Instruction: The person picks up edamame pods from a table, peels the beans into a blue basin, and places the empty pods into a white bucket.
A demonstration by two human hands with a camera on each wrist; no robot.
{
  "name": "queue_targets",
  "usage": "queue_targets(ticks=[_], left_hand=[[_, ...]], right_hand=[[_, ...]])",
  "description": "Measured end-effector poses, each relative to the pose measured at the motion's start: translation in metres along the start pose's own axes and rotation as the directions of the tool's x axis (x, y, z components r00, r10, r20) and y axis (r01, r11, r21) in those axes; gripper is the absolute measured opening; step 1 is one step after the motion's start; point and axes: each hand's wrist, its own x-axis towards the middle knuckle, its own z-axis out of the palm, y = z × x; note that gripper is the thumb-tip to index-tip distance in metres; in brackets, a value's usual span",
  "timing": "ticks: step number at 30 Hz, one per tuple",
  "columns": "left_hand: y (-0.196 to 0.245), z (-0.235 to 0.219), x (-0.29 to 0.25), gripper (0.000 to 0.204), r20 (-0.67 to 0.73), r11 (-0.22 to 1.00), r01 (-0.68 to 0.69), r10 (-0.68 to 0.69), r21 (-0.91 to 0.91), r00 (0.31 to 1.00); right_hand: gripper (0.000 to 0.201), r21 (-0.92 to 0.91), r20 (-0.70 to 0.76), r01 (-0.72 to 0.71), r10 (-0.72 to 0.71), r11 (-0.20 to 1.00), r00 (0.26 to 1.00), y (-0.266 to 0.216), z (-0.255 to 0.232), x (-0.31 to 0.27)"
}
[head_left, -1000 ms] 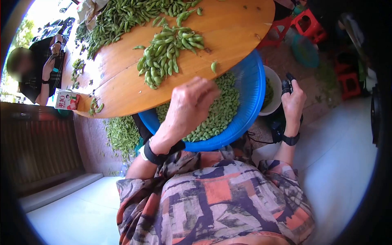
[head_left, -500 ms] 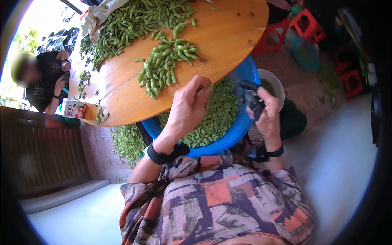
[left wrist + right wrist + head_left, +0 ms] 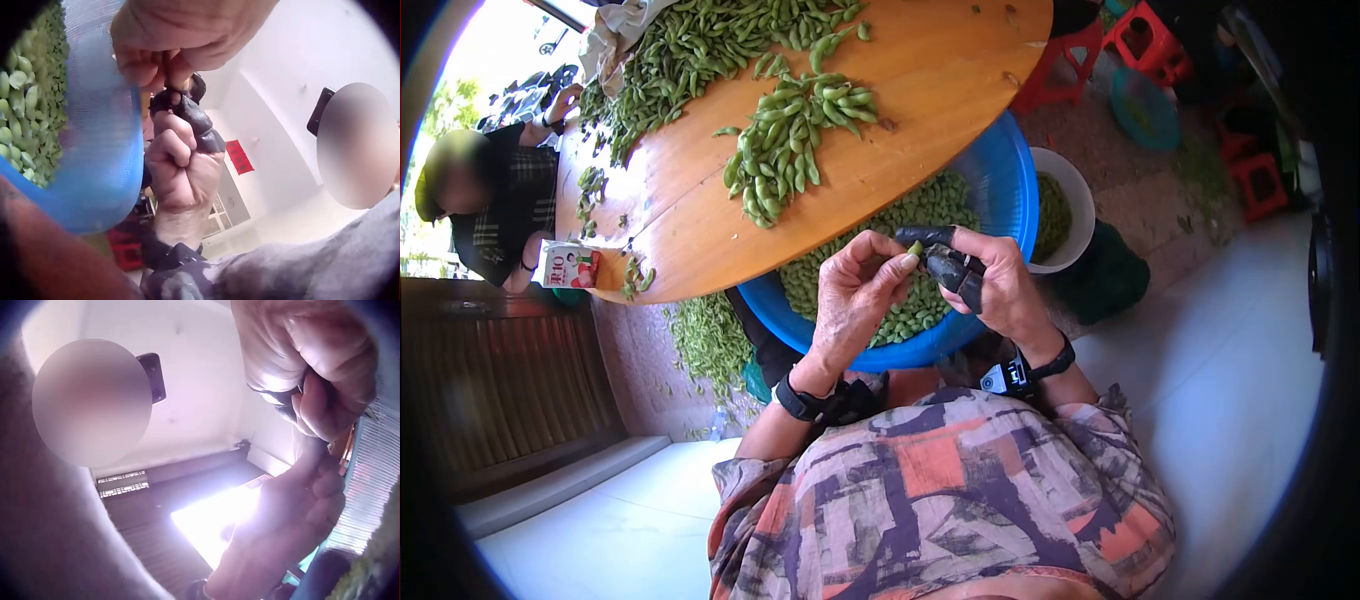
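Observation:
Both hands meet over a blue plastic basket point(image 3: 1022, 190) that holds many shelled green soybeans point(image 3: 945, 205). My left hand point(image 3: 855, 300) pinches a small green soybean pod point(image 3: 915, 248) between thumb and forefinger. At the pod's other side is my right hand point(image 3: 1005, 290), its thumb and forefinger wrapped in black coverings and closed on the pod's end. In the left wrist view the right hand point(image 3: 181, 156) has its other fingers curled in, and the left hand point(image 3: 187, 31) hides the pod. The right wrist view shows the fingers of both hands together, the pod hidden.
A wooden table point(image 3: 940, 70) overhangs the basket, bearing a near heap of pods point(image 3: 785, 140), a larger pile point(image 3: 720, 50) and a drink carton point(image 3: 568, 265). A white bucket point(image 3: 1083, 200) stands right of the basket; empty husks point(image 3: 705, 335) lie on the floor. Another person point(image 3: 500, 200) sits across.
My right hand has swung in from the far right, beside the bucket, to meet the left hand over the basket. The left hand has drawn slightly back from the table edge, and the pod now shows.

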Motion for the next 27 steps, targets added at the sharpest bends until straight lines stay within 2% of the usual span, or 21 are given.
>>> queue_targets(ticks=[2, 4, 5, 6, 7, 11, 12, 13, 14, 15, 16, 17, 18, 20, 21, 22, 24, 25, 26, 27], left_hand=[[0.000, -0.006, -0.001, 0.009, 0.028, 0.997, 0.060, -0.059, -0.057, 0.998], [-0.002, -0.011, -0.001, 0.008, 0.060, 0.986, 0.122, -0.115, -0.110, 0.991], [-0.007, -0.014, 0.000, 0.007, 0.174, 0.904, 0.245, -0.194, -0.351, 0.965], [-0.011, -0.016, 0.001, 0.007, 0.301, 0.747, 0.372, -0.237, -0.551, 0.924], [-0.015, -0.014, -0.001, 0.006, 0.302, 0.730, 0.371, -0.233, -0.573, 0.924], [-0.017, -0.017, -0.003, 0.007, 0.284, 0.742, 0.369, -0.247, -0.559, 0.927], [-0.015, -0.023, -0.003, 0.008, 0.235, 0.852, 0.337, -0.260, -0.400, 0.937], [-0.014, -0.027, -0.004, 0.010, 0.187, 0.928, 0.301, -0.263, -0.221, 0.947], [-0.012, -0.025, -0.005, 0.010, 0.184, 0.928, 0.301, -0.263, -0.222, 0.947], [-0.008, -0.021, -0.006, 0.012, 0.069, 0.963, 0.009, -0.029, 0.269, 0.997], [-0.006, -0.017, -0.007, 0.013, 0.082, 0.675, -0.222, 0.234, 0.704, 0.969], [-0.007, -0.015, -0.008, 0.011, 0.089, 0.593, -0.278, 0.328, 0.756, 0.940], [-0.011, -0.017, -0.009, 0.011, 0.082, 0.592, -0.274, 0.330, 0.758, 0.940], [-0.020, -0.023, -0.009, 0.010, 0.096, 0.496, -0.265, 0.339, 0.827, 0.936], [-0.020, -0.024, -0.011, 0.013, 0.064, 0.539, -0.205, 0.268, 0.817, 0.961], [-0.018, -0.024, -0.012, 0.013, 0.060, 0.539, -0.202, 0.269, 0.818, 0.961], [-0.012, -0.023, -0.014, 0.007, -0.012, 0.626, -0.137, 0.228, 0.767, 0.974], [-0.009, -0.021, -0.014, 0.007, -0.015, 0.624, -0.137, 0.233, 0.769, 0.972], [-0.007, -0.018, -0.014, 0.004, -0.022, 0.765, -0.092, 0.137, 0.637, 0.990], [-0.006, -0.015, -0.014, 0.004, -0.010, 0.873, -0.031, 0.041, 0.486, 0.999]], right_hand=[[0.014, -0.021, 0.016, 0.023, -0.023, 1.000, 1.000, 0.003, -0.004, 0.001], [0.014, 0.146, 0.134, -0.074, 0.054, 0.986, 0.990, 0.003, -0.009, 0.001], [0.014, 0.148, 0.132, -0.077, 0.057, 0.986, 0.990, 0.002, -0.009, 0.002], [0.015, 0.274, 0.184, -0.131, 0.082, 0.953, 0.980, 0.002, -0.009, 0.002], [0.015, 0.391, 0.238, -0.189, 0.099, 0.901, 0.966, 0.003, -0.009, 0.002], [0.019, 0.343, 0.282, -0.218, 0.121, 0.914, 0.952, 0.012, -0.009, 0.005], [0.025, -0.087, 0.158, 0.162, -0.147, 0.983, 0.976, 0.015, -0.004, 0.007], [0.032, -0.519, 0.165, 0.452, -0.433, 0.726, 0.886, 0.016, 0.000, 0.008], [0.032, -0.517, 0.168, 0.452, -0.432, 0.727, 0.886, 0.015, 0.002, 0.006], [0.037, -0.612, 0.143, 0.398, -0.400, 0.684, 0.906, 0.012, 0.005, 0.002], [0.042, -0.698, 0.115, 0.339, -0.369, 0.631, 0.922, 0.009, 0.007, -0.001], [0.046, -0.710, 0.075, 0.340, -0.414, 0.616, 0.907, 0.012, 0.006, 0.002], [0.049, -0.699, 0.029, 0.322, -0.425, 0.638, 0.905, 0.006, 0.005, 0.002], [0.046, -0.698, 0.005, 0.305, -0.421, 0.648, 0.907, 0.006, -0.002, 0.005], [0.046, -0.697, 0.008, 0.307, -0.421, 0.648, 0.907, 0.005, -0.002, 0.005], [0.043, -0.685, 0.024, 0.294, -0.382, 0.666, 0.924, 0.004, -0.003, 0.004], [0.041, -0.674, 0.048, 0.286, -0.346, 0.681, 0.937, 0.007, 0.000, 0.004], [0.039, -0.553, 0.022, 0.301, -0.347, 0.777, 0.938, 0.016, 0.004, 0.006], [0.037, -0.416, -0.003, 0.312, -0.344, 0.854, 0.939, 0.021, 0.008, 0.008], [0.037, -0.342, -0.065, 0.139, -0.171, 0.929, 0.983, 0.021, 0.014, 0.006]])
